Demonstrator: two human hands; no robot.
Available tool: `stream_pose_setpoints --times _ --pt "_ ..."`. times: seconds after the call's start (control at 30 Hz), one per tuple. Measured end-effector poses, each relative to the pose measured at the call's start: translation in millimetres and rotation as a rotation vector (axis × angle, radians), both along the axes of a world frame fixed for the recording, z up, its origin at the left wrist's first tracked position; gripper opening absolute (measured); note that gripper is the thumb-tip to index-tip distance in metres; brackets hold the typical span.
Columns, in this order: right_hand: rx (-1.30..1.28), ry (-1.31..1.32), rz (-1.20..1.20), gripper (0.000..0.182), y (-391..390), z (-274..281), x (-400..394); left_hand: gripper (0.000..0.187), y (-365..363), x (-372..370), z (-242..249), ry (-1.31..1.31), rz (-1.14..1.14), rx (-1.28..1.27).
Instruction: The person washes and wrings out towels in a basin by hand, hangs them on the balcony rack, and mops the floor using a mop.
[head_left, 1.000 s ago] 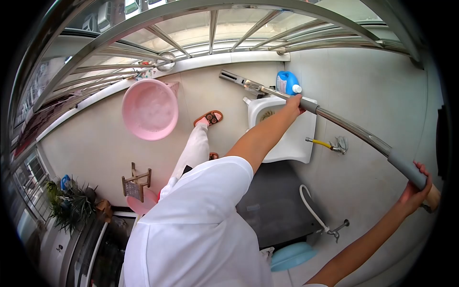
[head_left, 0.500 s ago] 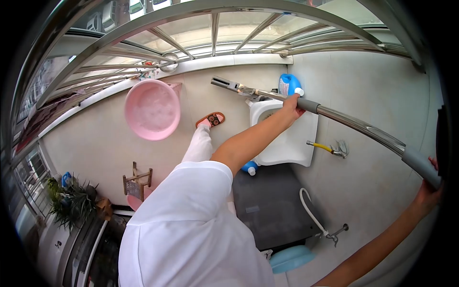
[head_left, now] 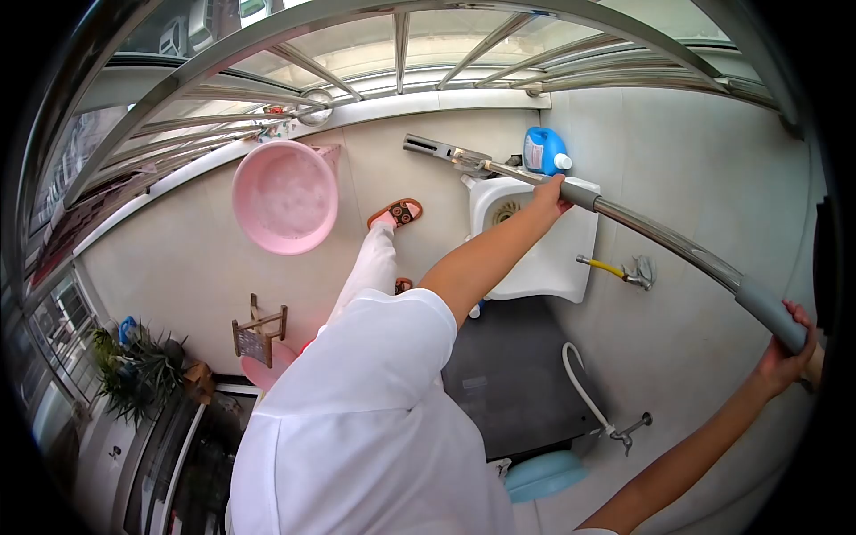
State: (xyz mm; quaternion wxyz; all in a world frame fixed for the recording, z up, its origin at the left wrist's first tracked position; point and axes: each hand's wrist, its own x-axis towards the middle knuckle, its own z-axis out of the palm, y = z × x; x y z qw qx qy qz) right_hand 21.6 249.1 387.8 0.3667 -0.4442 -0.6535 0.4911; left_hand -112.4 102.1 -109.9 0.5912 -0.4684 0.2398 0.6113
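A long metal mop [head_left: 664, 234] with grey grips slants across the right half of the view. My left hand [head_left: 551, 198] is wrapped round its pole by the middle grip, above the white sink [head_left: 571, 267]. At the far right, my right hand [head_left: 785, 357] is closed round the grip at the pole's end. The narrow grey mop head [head_left: 432, 147] points left, beyond the sink's far corner, and appears raised off the floor. A blue detergent bottle [head_left: 544, 152] with a white cap stands behind the sink, close to the pole.
A pink tub [head_left: 283, 241] of sudsy water stands at the left by the railing [head_left: 401, 53]. A yellow-ended tap [head_left: 615, 270] juts from the right wall. Nearer are a dark-topped appliance [head_left: 508, 374], a small wooden stool [head_left: 254, 343] and potted plants [head_left: 143, 374].
The mop has shifted slightly right at its head, and its near end has moved left, bringing my right hand further into view. My left hand has moved slightly right.
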Motion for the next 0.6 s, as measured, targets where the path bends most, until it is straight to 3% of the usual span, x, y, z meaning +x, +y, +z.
stream_pose_setpoints --times 0.23,0.33,0.4,0.6 --pt "-0.048 0.136 0.127 0.017 -90.9 -14.0 -21.9 0.022 -110.9 0.7 18.0 -0.263 0.247 -0.024" --pt "0.044 0.057 0.329 0.027 -152.1 14.9 3.5 0.022 -146.3 -4.7 41.9 -0.272 0.183 0.024" --pt "0.115 0.100 0.282 0.031 -198.1 23.6 24.1 0.020 -162.2 -11.7 58.2 -0.205 0.135 0.068" --pt "0.238 0.116 0.253 0.026 -315.3 -29.8 52.0 0.022 -193.2 -25.2 32.1 -0.019 -0.031 0.116"
